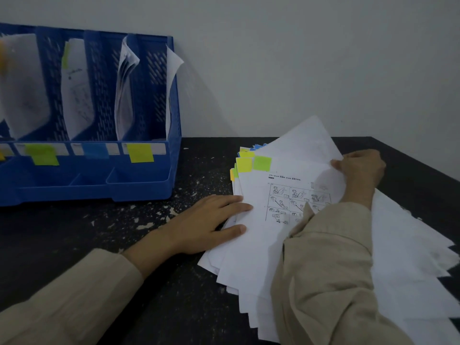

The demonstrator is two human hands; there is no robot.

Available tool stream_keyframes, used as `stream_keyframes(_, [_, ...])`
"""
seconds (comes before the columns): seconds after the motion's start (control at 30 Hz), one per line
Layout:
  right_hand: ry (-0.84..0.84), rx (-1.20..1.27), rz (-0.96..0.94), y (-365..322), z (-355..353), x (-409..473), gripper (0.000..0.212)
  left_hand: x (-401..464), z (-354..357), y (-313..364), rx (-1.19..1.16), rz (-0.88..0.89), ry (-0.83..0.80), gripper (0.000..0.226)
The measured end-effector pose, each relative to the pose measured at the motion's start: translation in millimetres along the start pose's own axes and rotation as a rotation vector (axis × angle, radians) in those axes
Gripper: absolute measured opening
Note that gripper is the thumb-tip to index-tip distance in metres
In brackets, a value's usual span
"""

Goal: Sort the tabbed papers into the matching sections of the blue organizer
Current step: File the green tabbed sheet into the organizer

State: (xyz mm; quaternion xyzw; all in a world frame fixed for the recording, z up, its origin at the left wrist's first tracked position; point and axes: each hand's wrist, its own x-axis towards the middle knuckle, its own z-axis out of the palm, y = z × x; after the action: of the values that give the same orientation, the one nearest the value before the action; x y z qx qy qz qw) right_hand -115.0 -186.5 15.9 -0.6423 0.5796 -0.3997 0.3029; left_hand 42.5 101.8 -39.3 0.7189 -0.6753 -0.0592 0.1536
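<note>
A fanned stack of tabbed papers lies on the black table at the right, with yellow, green and blue tabs along its far left corner. My left hand rests flat on the stack's left edge, fingers straight. My right hand pinches the right edge of a raised sheet above a page of printed drawings with a yellow tab and a green tab. The blue organizer stands at the left against the wall, with papers in its sections and green, blue and yellow labels on its front.
The black table is speckled with white flecks between the organizer and the papers. A pale wall rises right behind it. The table's right edge runs diagonally past my right hand. Beige sleeves cover both forearms.
</note>
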Motion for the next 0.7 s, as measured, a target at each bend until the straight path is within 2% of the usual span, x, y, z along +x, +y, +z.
stream_keyframes(0.17, [-0.071,-0.029,-0.168,-3,4,-4,0.016,1,-1,2,0.022,-0.009,-0.002,0.071])
stream_keyframes(0.33, [-0.064,-0.016,-0.267,-2,-2,2,0.021,2,1,-1,0.016,-0.009,-0.003,0.071])
stream_keyframes(0.57, [-0.024,-0.054,-0.613,1,-5,1,0.019,2,0,-2,0.035,-0.013,-0.017,0.071])
stream_keyframes(0.7, [0.018,-0.020,-0.703,-8,-13,2,0.020,2,2,-3,0.030,-0.012,-0.019,0.069])
